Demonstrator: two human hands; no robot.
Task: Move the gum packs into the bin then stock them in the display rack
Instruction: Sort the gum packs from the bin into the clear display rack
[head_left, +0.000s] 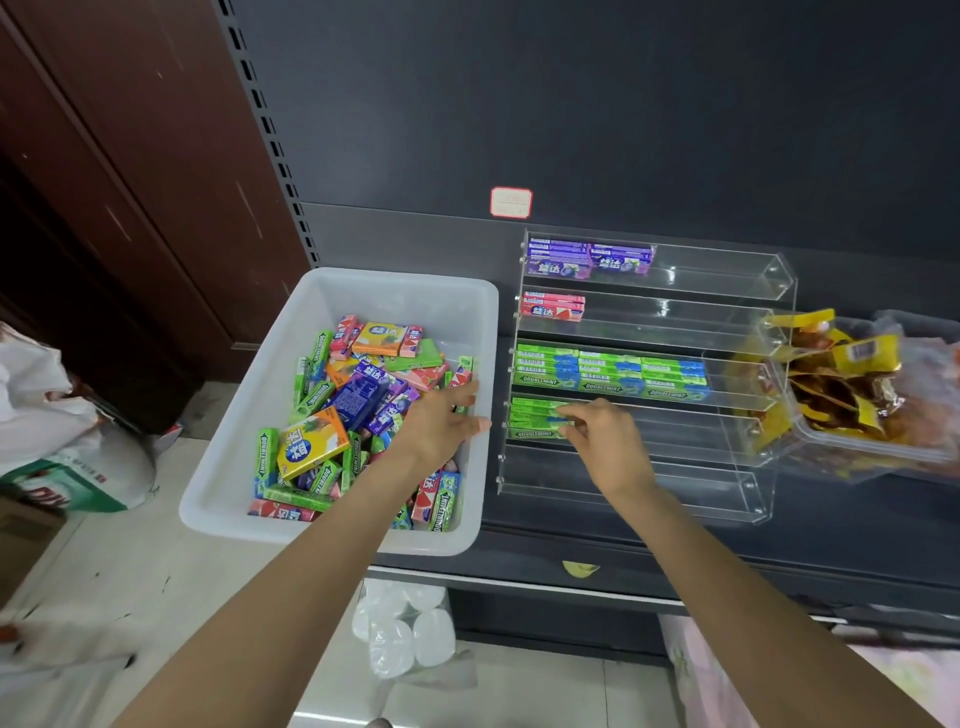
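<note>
A white plastic bin (260, 410) on the shelf holds several loose gum packs (358, 400) in green, purple, pink and orange. To its right stands a clear tiered display rack (727, 291) with purple packs (587, 258) on top, pink packs (553, 306) below, and green packs (610, 374) on the third tier. My right hand (605, 441) pinches the end of a green gum pack (537, 418) on the fourth tier's stack. My left hand (441, 423) hovers over the bin's right side, fingers stretched out toward a green pack by the wall.
A clear tub of yellow-wrapped snacks (857, 395) sits right of the rack, touching its side. The dark shelf edge (519, 566) runs below. Plastic-wrapped white items (405, 623) lie on the floor under the bin, and bags (62, 431) stand at the left.
</note>
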